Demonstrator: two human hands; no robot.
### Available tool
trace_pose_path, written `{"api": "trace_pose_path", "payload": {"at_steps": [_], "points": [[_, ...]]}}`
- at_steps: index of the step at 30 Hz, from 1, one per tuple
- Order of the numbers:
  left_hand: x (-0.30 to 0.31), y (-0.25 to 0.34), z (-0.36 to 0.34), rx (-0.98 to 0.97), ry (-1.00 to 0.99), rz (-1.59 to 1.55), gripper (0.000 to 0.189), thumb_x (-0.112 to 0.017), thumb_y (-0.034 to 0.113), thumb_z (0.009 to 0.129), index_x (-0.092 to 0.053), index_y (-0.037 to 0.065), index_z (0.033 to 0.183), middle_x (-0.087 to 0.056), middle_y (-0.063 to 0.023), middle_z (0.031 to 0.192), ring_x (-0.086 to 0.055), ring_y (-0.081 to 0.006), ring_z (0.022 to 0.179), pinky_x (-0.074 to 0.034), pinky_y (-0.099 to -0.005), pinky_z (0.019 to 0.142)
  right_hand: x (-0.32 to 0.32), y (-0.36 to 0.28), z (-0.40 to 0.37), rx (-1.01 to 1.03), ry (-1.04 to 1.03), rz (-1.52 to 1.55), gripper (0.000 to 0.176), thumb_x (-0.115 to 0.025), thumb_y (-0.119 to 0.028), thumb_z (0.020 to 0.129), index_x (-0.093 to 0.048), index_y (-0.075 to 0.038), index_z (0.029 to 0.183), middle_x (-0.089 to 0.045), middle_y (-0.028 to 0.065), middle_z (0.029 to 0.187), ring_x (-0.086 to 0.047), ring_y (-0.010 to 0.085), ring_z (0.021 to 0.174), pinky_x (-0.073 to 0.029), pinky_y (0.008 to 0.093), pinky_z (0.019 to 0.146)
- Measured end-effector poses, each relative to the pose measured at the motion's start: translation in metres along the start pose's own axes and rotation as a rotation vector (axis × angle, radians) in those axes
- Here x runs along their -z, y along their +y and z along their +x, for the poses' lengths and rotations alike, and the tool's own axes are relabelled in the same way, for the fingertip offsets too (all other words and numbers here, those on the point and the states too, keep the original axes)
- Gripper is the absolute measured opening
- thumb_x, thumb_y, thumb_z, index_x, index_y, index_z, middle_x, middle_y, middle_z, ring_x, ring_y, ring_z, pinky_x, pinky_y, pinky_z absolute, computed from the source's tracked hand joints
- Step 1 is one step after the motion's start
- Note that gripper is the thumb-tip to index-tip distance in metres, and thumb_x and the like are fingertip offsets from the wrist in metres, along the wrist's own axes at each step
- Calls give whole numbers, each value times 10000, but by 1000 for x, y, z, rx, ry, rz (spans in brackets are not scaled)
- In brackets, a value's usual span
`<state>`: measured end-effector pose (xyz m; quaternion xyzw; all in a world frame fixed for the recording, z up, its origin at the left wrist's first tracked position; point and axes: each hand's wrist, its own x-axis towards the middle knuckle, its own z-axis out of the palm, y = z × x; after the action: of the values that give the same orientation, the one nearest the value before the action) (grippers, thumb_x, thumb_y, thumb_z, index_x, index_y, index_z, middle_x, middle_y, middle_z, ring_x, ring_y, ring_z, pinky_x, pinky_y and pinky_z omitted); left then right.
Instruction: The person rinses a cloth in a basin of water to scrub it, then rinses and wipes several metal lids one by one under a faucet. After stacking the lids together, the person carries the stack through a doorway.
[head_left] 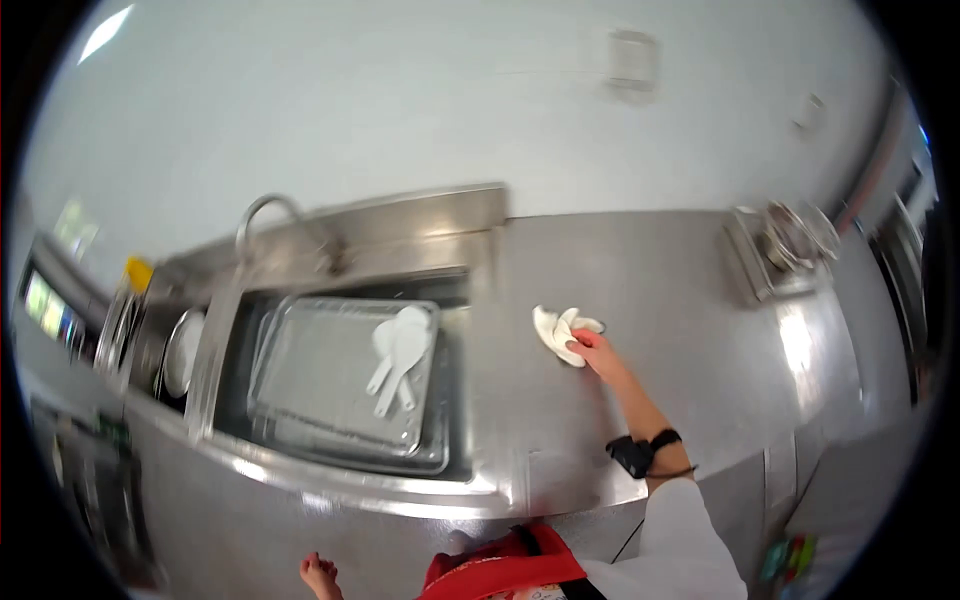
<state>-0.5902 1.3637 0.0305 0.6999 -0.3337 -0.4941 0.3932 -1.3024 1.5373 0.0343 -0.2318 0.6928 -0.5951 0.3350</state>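
My right hand point(590, 350) is closed on a crumpled white cloth point(556, 331), which lies on the steel counter point(620, 270) to the right of the sink. A black device is strapped round my right wrist. Low in the view, in front of the sink's front edge, my left hand point(319, 575) hangs with its fingers curled; whether anything small is inside them is hidden. In the sink point(462, 400), stacked metal trays point(320, 370) hold several white paddle-like utensils point(407, 345).
A curved faucet point(268, 200) stands behind the sink. At the counter's back right are metal containers point(790, 240) on a steel stand or tray. Farther left, a round white item point(184, 352) leans in another basin, near something yellow point(139, 273).
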Motion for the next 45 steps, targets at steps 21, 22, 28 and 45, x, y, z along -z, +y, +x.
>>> {"api": "trace_pose_path", "payload": {"at_steps": [21, 22, 28, 45], "points": [[404, -214, 20, 490, 758, -582, 71, -512, 149, 815, -494, 107, 869, -487, -29, 601, -504, -156, 514, -415, -287, 424, -721, -96, -145, -313, -1029, -11, 262, -456, -169, 872, -493, -31, 1092, -558, 62, 1023, -538, 136, 935, -439, 279, 818], [408, -216, 35, 489, 761, -606, 68, -511, 146, 817, -493, 104, 867, -488, -30, 604, -503, -156, 513, -415, -286, 426, -756, -112, -146, -258, -1027, -119, 242, -444, -182, 882, -519, -36, 1060, -570, 49, 991, -538, 117, 911, -441, 265, 797], [428, -147, 182, 465, 642, -630, 79, -509, 143, 820, -489, 87, 872, -498, -43, 634, -514, -171, 525, -426, -290, 445, -943, -159, -101, 104, -1252, -204, 302, -503, -87, 817, -531, -35, 1112, -554, 17, 902, -496, 77, 819, -408, 204, 731], [568, 47, 581, 499, 638, -551, 129, -537, 145, 774, -471, 89, 869, -485, -58, 654, -509, -189, 532, -429, -299, 446, -1345, -195, 135, 248, -269, 0, 381, -515, 6, 762, -478, -44, 1138, -454, 119, 1160, -529, 133, 848, -461, 226, 619]]}}
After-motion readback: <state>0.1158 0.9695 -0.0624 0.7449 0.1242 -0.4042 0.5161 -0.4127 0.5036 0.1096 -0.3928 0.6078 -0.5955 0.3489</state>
